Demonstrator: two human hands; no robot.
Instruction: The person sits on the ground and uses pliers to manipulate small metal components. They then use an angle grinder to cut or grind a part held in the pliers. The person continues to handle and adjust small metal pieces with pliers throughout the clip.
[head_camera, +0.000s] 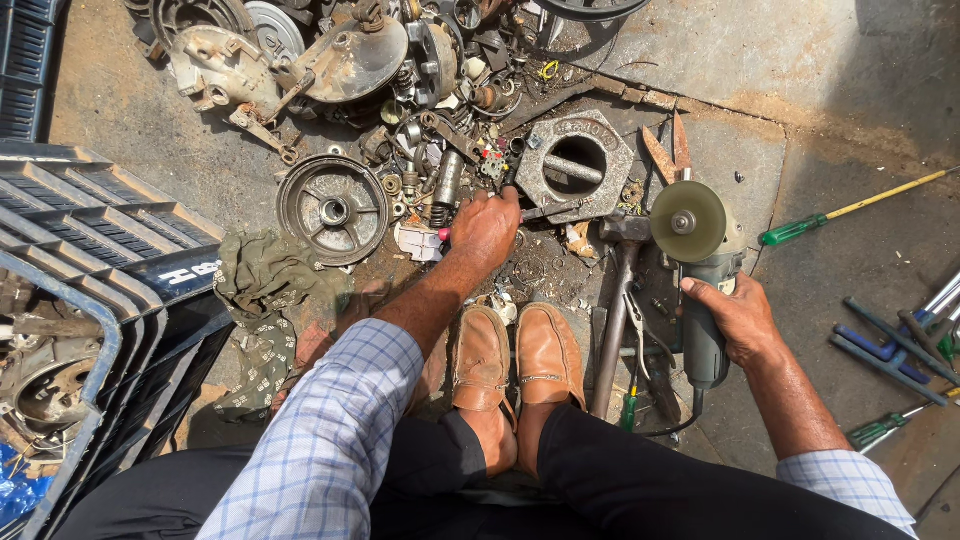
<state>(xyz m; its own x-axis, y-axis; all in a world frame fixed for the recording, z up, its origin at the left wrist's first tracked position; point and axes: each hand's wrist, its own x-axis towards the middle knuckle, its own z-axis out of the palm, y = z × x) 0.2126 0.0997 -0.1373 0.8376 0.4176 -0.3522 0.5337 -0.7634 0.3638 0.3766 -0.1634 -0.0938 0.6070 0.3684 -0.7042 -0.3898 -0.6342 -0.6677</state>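
An angle grinder (703, 290) is gripped in the closed right hand (738, 318), disc at twelve o'clock. A red-handled tool (446, 234) is clasped by the left hand (485, 228) among scrap parts (420, 90). The disc is best kept away from the shoes (515, 360), at its nine o'clock.

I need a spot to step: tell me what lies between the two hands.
Head view: between the left hand and the right hand on the angle grinder lie a hammer and small scrap.
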